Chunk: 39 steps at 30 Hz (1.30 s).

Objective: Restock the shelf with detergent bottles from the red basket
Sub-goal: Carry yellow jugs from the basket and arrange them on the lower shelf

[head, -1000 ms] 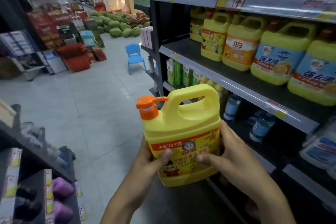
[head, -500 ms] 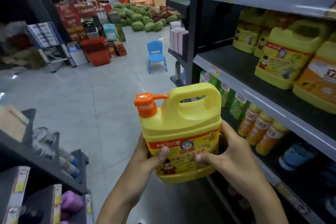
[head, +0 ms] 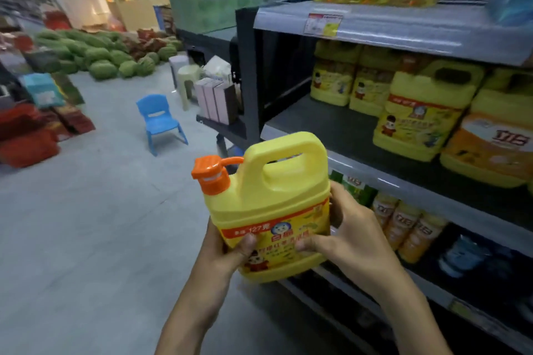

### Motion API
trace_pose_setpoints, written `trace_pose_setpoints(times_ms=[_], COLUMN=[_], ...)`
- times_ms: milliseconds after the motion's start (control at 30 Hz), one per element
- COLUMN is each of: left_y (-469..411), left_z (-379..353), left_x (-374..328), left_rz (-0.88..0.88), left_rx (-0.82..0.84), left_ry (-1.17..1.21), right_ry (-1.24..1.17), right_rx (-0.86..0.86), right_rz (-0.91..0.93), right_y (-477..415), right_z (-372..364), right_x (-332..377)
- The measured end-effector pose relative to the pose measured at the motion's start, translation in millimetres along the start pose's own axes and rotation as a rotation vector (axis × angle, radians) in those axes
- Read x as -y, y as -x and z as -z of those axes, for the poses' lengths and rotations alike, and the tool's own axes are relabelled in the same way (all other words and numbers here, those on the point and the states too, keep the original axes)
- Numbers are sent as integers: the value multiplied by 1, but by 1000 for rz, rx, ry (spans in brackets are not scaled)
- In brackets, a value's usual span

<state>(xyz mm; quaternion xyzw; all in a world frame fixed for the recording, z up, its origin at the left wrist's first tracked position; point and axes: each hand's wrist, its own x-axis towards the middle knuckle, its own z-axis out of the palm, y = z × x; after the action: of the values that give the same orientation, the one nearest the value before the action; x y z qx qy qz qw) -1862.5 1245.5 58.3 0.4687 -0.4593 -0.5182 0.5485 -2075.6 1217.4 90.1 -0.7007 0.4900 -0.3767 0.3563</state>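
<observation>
A yellow detergent bottle [head: 274,204] with an orange pump cap and a moulded handle is upright in front of me. My left hand [head: 227,256] grips its lower left side, thumb on the label. My right hand [head: 352,242] clasps its right side and back. It hangs in front of the dark shelf [head: 331,130], just below that shelf's left front edge. Several matching yellow bottles [head: 424,112] stand on the shelf's right and back; its left front part is bare. The red basket is out of sight.
A higher shelf [head: 403,29] carries yellow packs. Lower shelves hold small orange bottles [head: 403,228]. A blue child's chair [head: 160,121] stands in the aisle on the grey floor. Watermelons [head: 109,57] are piled at the back left, red stock at far left.
My view has swung right and up toward the shelf and come closer. The bottle stays in both hands, now nearer the shelf's left front edge. The low rack at my left has left view.
</observation>
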Motion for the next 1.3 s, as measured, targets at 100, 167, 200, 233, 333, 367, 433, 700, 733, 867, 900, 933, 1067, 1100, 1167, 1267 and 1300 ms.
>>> trace_pose_setpoints(times_ms=[100,167,200,233,333,367,433,700,733,867,900,933,1067,1100,1167,1267,1300], left_y=[-44,-75,-91,-108,-160,-177,-210,-303,-312,-349,-359,-368,-393,-397,-404,-405,-403], left_z=[-8,-16,-21,-27,-47,-54,-66,-97,-99,-108,-110,-110,-114,-115,-118,-118,-115], left_x=[11,20,22,24,22,18,10,2,4,11,11,13,20,20,20,22,27], left_rz=[57,71,68,61,6,-18,-61,-203,-210,-212,-208,-207,-187,-173,-154,-152,-140], left_rx=[106,165,189,211,279,302,346,473,477,510,529,559,688,700,718,700,671], left_ry=[16,13,0,-12,-44,-60,-86,-121,-119,-58,-49,-57,-12,15,45,-31,-86], right_ry=[5,11,8,-1,-71,-91,-151,-45,-47,-79,-66,-58,-63,-71,-92,-29,39], right_rx=[-74,-121,-142,-163,-252,-294,-372,-643,-662,-705,-730,-759,-842,-853,-870,-905,-919], right_rz=[-76,-101,-118,-132,-142,-142,-164,-171,-175,-142,-146,-156,-203,-211,-199,-229,-278], right_y=[-18,-33,-42,-51,-83,-95,-121,-199,-203,-219,-224,-228,-241,-242,-244,-245,-243], right_z=[10,19,24,29,45,50,61,76,76,76,76,75,66,65,63,55,49], right_x=[-16,-29,-36,-44,-64,-69,-79,-108,-111,-120,-122,-124,-132,-132,-134,-136,-138])
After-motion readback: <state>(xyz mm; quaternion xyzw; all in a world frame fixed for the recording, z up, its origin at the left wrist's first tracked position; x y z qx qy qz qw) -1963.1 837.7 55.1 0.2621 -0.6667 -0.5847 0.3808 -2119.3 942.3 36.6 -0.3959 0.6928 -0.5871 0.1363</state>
